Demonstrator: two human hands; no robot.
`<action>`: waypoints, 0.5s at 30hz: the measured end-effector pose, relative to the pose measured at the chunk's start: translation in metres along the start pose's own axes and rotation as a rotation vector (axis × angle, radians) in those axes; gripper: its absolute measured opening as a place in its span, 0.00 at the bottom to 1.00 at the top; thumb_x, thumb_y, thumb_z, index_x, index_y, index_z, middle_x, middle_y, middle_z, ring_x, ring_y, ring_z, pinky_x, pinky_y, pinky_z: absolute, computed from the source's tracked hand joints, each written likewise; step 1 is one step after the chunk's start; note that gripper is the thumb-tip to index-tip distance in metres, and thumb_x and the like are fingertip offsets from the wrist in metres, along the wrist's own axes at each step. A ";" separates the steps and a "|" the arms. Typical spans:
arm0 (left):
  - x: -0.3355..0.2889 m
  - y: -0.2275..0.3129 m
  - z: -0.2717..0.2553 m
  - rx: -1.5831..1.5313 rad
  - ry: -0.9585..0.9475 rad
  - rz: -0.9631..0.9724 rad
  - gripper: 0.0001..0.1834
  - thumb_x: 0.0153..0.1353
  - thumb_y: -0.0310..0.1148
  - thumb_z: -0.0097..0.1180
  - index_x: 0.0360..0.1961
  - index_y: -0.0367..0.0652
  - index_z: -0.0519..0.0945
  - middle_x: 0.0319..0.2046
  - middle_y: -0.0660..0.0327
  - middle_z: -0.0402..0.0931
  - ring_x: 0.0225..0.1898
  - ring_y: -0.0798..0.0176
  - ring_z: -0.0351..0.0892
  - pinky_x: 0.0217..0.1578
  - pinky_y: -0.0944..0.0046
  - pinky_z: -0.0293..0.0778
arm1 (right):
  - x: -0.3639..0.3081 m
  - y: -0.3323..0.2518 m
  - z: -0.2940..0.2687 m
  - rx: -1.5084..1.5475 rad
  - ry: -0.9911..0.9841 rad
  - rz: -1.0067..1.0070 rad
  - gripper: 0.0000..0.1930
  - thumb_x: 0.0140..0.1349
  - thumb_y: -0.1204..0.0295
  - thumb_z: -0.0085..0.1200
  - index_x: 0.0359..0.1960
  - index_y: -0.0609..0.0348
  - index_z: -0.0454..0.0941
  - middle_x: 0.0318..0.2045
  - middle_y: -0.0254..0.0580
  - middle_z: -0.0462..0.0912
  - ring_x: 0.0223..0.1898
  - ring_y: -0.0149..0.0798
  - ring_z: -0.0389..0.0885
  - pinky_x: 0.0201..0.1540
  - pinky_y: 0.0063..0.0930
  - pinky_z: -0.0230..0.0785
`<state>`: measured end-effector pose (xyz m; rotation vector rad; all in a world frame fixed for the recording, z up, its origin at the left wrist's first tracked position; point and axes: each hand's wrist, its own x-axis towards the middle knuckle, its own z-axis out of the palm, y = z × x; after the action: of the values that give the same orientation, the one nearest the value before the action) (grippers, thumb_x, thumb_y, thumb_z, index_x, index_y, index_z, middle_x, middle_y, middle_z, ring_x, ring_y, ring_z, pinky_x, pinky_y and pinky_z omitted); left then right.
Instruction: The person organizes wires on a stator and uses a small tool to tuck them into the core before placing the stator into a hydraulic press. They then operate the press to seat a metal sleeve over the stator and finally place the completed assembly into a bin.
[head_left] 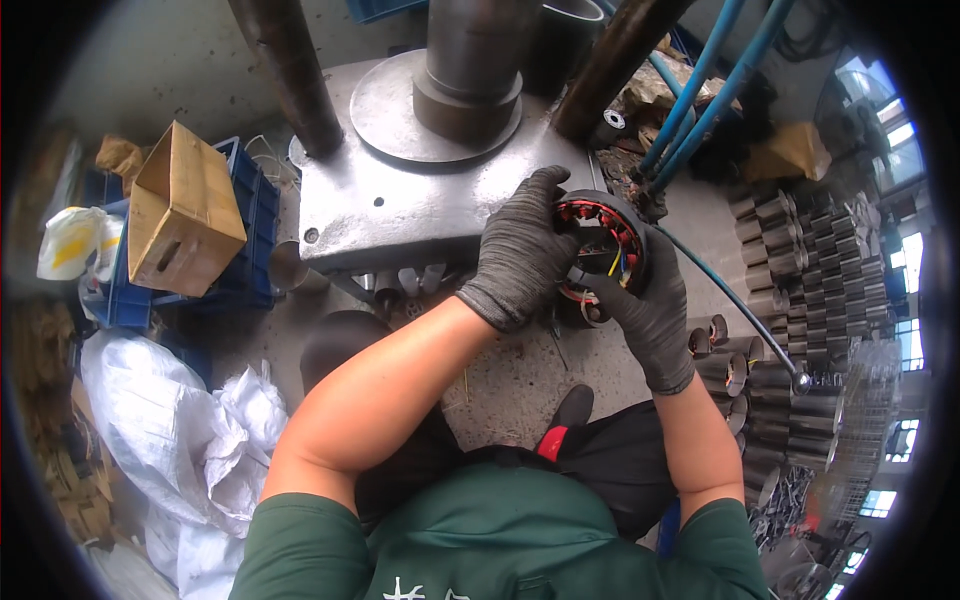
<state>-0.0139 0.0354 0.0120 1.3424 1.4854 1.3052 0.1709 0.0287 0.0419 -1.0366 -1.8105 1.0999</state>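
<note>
Both my hands wear dark grey knit gloves and hold a motor stator [637, 232] between them, just off the right front corner of a steel press table [400, 215]. The stator is a dark ring with red-coated windings inside and a few yellow and red wires in its opening. My left hand [525, 255] grips its left side, thumb and fingers around the rim. On the right side, my right hand [650, 310] wraps the rim with the thumb across the lower front. A round steel ram [468, 100] stands on a disc at the back of the table.
Steel columns [290, 80] rise at the table's rear corners. Blue hoses [715, 75] and a ball-ended lever [800, 382] are at the right, beside stacked metal cylinders [815, 280]. A cardboard box [190, 215] on blue crates and white sacks [170, 420] lie left.
</note>
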 end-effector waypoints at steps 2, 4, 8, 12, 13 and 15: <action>0.002 -0.010 0.006 -0.082 -0.014 -0.010 0.31 0.61 0.26 0.67 0.66 0.37 0.71 0.49 0.44 0.84 0.51 0.47 0.87 0.54 0.52 0.83 | 0.002 0.004 -0.002 0.027 0.034 0.050 0.36 0.57 0.69 0.73 0.66 0.63 0.69 0.55 0.44 0.82 0.57 0.36 0.81 0.62 0.35 0.76; -0.001 -0.016 0.015 -0.150 -0.034 0.004 0.34 0.62 0.28 0.67 0.68 0.38 0.69 0.50 0.44 0.84 0.52 0.45 0.86 0.55 0.52 0.82 | 0.002 0.020 -0.006 0.107 0.091 -0.022 0.29 0.61 0.70 0.68 0.62 0.64 0.73 0.51 0.42 0.84 0.54 0.34 0.83 0.59 0.33 0.77; -0.015 -0.006 0.007 -0.201 -0.096 0.220 0.44 0.61 0.22 0.69 0.76 0.44 0.60 0.66 0.47 0.69 0.60 0.57 0.78 0.60 0.58 0.80 | 0.012 0.028 -0.017 0.315 0.132 0.077 0.25 0.63 0.73 0.64 0.60 0.67 0.74 0.50 0.44 0.85 0.51 0.35 0.84 0.57 0.32 0.78; -0.025 0.011 0.001 0.242 -0.201 0.501 0.52 0.52 0.30 0.79 0.77 0.50 0.63 0.77 0.37 0.49 0.71 0.37 0.69 0.67 0.50 0.74 | 0.016 0.030 -0.019 0.547 0.219 0.199 0.25 0.61 0.75 0.62 0.60 0.67 0.75 0.50 0.46 0.85 0.50 0.36 0.85 0.54 0.31 0.81; -0.022 0.009 0.005 0.309 -0.170 0.544 0.53 0.50 0.31 0.80 0.76 0.51 0.64 0.77 0.35 0.47 0.71 0.34 0.68 0.67 0.49 0.75 | 0.017 0.032 -0.020 0.546 0.218 0.166 0.26 0.59 0.75 0.63 0.60 0.67 0.75 0.50 0.46 0.85 0.49 0.36 0.86 0.54 0.31 0.82; -0.018 0.001 0.007 0.366 -0.131 0.584 0.53 0.47 0.32 0.80 0.76 0.54 0.65 0.78 0.31 0.42 0.71 0.29 0.67 0.66 0.46 0.75 | 0.018 0.021 -0.011 0.558 0.235 0.135 0.26 0.58 0.75 0.63 0.60 0.67 0.74 0.50 0.46 0.85 0.49 0.36 0.85 0.54 0.30 0.82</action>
<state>-0.0035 0.0192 0.0097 2.1758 1.3298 1.2840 0.1792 0.0545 0.0296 -0.9052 -1.1616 1.3943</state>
